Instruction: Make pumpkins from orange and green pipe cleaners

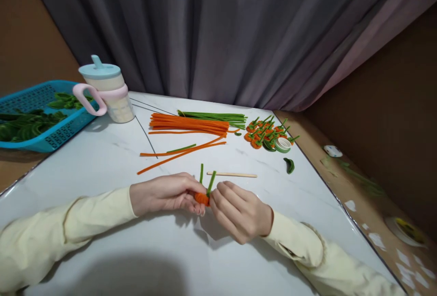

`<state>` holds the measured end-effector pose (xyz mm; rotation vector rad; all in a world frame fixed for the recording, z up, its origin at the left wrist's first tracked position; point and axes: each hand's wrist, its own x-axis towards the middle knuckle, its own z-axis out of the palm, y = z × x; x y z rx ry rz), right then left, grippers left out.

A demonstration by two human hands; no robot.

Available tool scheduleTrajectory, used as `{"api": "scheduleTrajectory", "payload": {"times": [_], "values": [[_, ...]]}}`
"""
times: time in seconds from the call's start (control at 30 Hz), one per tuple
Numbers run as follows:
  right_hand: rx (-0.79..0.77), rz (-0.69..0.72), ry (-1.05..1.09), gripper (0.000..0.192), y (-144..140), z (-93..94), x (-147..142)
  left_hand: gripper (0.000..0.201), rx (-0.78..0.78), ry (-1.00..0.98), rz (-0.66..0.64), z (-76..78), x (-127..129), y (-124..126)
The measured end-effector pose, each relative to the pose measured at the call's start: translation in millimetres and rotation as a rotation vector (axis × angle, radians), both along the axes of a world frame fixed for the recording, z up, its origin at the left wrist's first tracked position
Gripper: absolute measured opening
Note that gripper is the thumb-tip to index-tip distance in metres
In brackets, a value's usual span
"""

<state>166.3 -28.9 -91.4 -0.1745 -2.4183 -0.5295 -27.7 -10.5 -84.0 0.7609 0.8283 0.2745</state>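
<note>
Between the fingers of my left hand (170,192) is a small wound orange pipe-cleaner piece (202,198), pinched by thumb and fingers. Two ends of green pipe cleaner (211,182) stick up from around it. Closed fingers of my right hand (241,209) press against the right side of the same piece; their tips are partly hidden. Just beyond the hands lies a thin wooden stick (235,175). Farther off are loose orange pipe cleaners (180,154), a thick orange bundle (189,123) and a green bundle (213,116).
Several pumpkin-like orange pieces with green stems (256,143) cluster at the right, beside a tape roll (282,145) and a curled green piece (289,165). At the left stand a lidded cup (119,104) and a blue basket (51,143) holding green pieces. A dark curtain (218,36) hangs behind.
</note>
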Motion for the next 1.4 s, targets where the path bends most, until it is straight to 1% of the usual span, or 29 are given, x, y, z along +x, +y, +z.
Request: {"api": "scheduleTrajectory", "payload": {"times": [0.03, 0.07, 0.1, 0.17, 0.23, 0.33, 0.4, 0.47, 0.53, 0.63, 0.7, 0.8, 0.9, 1.07, 1.17, 1.23, 1.4], "values": [[0.051, 0.055, -0.010, 0.020, 3.4, -0.6, 3.1, 0.029, -0.018, -0.014, -0.025, 0.9, -0.3, -0.3], [0.083, 0.090, -0.013, 0.019, 6.9, -1.6, 6.0, 0.028, -0.004, -0.012, -0.043, 2.2, -0.4, -1.0], [0.091, 0.105, -0.010, 0.020, 10.5, -3.0, 8.4, 0.028, 0.043, 0.003, -0.049, 4.1, -0.3, -2.0], [0.035, 0.099, 0.034, 0.022, 16.8, -6.0, 11.1, 0.026, 0.206, 0.045, -0.013, 8.6, 0.6, -4.0], [-0.137, 0.047, 0.151, 0.022, 20.6, -7.2, 10.6, 0.024, 0.393, 0.067, 0.079, 12.6, 1.8, -5.7], [-0.583, -0.116, 0.368, 0.013, 18.7, -3.9, 5.5, 0.025, 0.625, 0.112, 0.202, 13.8, 3.7, -7.8], [-0.845, -0.188, 0.403, 0.012, 13.0, 0.1, 1.4, 0.026, 0.769, 0.171, 0.240, 10.3, 4.2, -10.1], [-1.006, -0.230, 0.380, 0.018, 6.4, 2.8, -2.3, 0.025, 0.916, 0.241, 0.250, 4.3, 3.7, -13.3], [-1.086, -0.270, 0.367, 0.020, 0.9, 3.1, -5.6, 0.021, 1.059, 0.311, 0.233, -2.5, 2.2, -16.9], [-1.139, -0.310, 0.369, 0.023, -3.9, 0.1, -9.6, 0.015, 1.235, 0.377, 0.179, -10.5, -0.2, -21.4], [-1.157, -0.312, 0.376, 0.022, -5.6, -2.7, -11.6, 0.013, 1.314, 0.387, 0.157, -14.0, -0.9, -23.1], [-1.172, -0.314, 0.415, 0.022, -8.1, -6.1, -13.5, 0.013, 1.388, 0.382, 0.167, -18.4, -0.3, -24.3], [-1.159, -0.313, 0.472, 0.020, -10.7, -8.7, -14.7, 0.014, 1.373, 0.360, 0.183, -21.2, 2.4, -24.9], [-1.079, -0.329, 0.555, 0.019, -13.0, -11.1, -16.2, 0.021, 1.208, 0.292, 0.248, -18.7, 10.1, -24.8], [-1.036, -0.352, 0.563, 0.020, -12.5, -11.5, -16.9, 0.026, 1.115, 0.272, 0.254, -16.2, 14.6, -24.4], [-1.008, -0.365, 0.567, 0.021, -11.3, -12.3, -17.1, 0.028, 1.028, 0.253, 0.249, -15.6, 17.3, -24.0], [-0.991, -0.382, 0.559, 0.022, -6.3, -15.3, -16.5, 0.024, 0.776, 0.112, 0.282, -18.0, 20.8, -19.6]]}}
